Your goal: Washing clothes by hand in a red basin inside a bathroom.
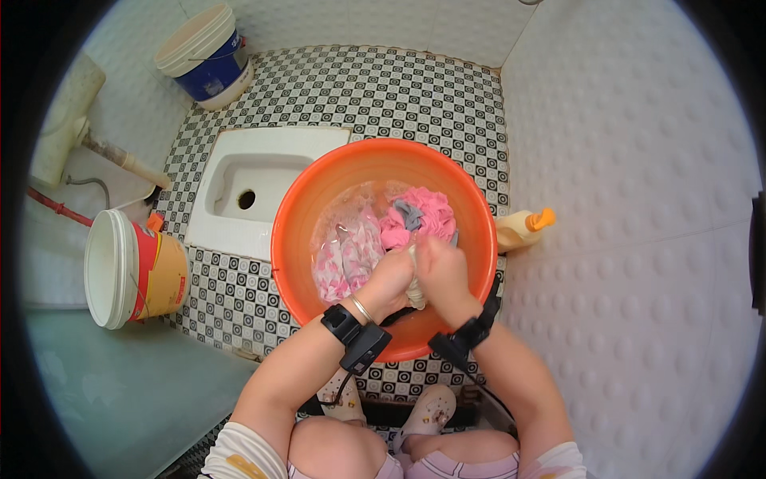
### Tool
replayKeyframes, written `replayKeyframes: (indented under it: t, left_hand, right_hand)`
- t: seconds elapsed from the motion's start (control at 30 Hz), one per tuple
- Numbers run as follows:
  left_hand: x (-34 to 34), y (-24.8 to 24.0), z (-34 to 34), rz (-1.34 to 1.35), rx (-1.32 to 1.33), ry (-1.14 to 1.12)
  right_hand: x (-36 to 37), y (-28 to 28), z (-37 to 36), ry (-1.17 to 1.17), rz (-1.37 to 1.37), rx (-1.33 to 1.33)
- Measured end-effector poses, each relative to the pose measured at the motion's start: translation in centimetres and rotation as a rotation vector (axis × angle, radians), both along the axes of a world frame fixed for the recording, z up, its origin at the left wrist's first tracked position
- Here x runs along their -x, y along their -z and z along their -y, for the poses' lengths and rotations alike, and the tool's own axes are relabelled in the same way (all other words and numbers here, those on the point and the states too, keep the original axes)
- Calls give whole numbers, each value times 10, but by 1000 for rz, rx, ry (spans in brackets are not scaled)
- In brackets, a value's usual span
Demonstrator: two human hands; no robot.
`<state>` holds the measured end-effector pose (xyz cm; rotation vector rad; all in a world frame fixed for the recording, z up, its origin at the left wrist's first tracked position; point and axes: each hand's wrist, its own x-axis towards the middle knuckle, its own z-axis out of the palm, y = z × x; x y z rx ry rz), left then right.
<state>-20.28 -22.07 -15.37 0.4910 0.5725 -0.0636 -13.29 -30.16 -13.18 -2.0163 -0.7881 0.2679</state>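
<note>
Both my hands are together over the near side of a large orange basin [289, 191]. Between my left hand [388, 281] and my right hand [444, 275], a twisted strip of whitish cloth [416, 295] shows; both are closed on it. Most of the cloth is hidden by my fingers. In the basin's shallow water, a white garment with pink print [349, 254] lies at the left. Just beyond my hands sits a bunched pink garment [435, 209] with a grey part [408, 214]. Something dark shows below my hands.
A squat toilet [275, 137] borders the basin's left. A yellow-and-red bucket [163, 275] lies tilted at left; a blue-and-white bucket [215, 80] stands far left. A bottle with an orange cap [519, 230] is between the basin and the right wall [622, 239]. Black bands circle my wrists.
</note>
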Motion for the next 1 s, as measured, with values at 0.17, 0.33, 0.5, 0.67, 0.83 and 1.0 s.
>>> replayKeyframes:
  t: [0.17,0.33,0.5,0.67,0.83,1.0]
  left_hand:
    - [-1,-12,-5,24,9,-83]
    - [13,28,-61,-12,-213,-172]
    - [25,61,-62,-160,-179,-279]
    - [28,99,-30,-271,-146,-124]
    - [22,74,-23,-115,6,-92]
    - [-10,48,-28,-100,14,-192]
  right_hand:
    - [-13,20,11,-107,135,84]
    - [-47,58,45,-388,-102,474]
    - [-58,88,56,-21,-798,200]
    - [-38,97,22,129,-1143,-346]
    - [20,53,-23,-278,-28,-164]
    - [-14,28,-34,-155,-66,-2]
